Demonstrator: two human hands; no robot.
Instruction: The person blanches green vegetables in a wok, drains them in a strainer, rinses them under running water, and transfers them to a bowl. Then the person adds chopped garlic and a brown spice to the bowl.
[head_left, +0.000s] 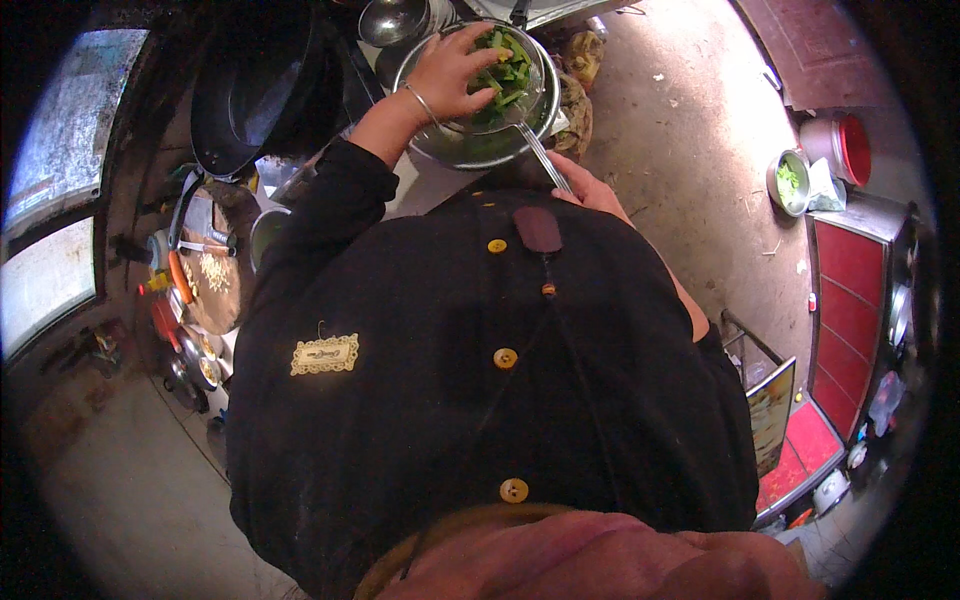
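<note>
At the top centre a wire strainer filled with chopped green vegetables rests over a round metal bowl. My left hand, with a bangle at its wrist, lies on the greens with fingers spread and bent; whether it grips any is not plain. My right hand is closed around the end of the strainer's metal handle, to the right of the bowl.
A large black wok stands at upper left. Below it, a round wooden chopping board bears a cleaver, a knife and chopped pale food. Bags lie beside the bowl. At far right are a bowl of greens and a red-tiled counter.
</note>
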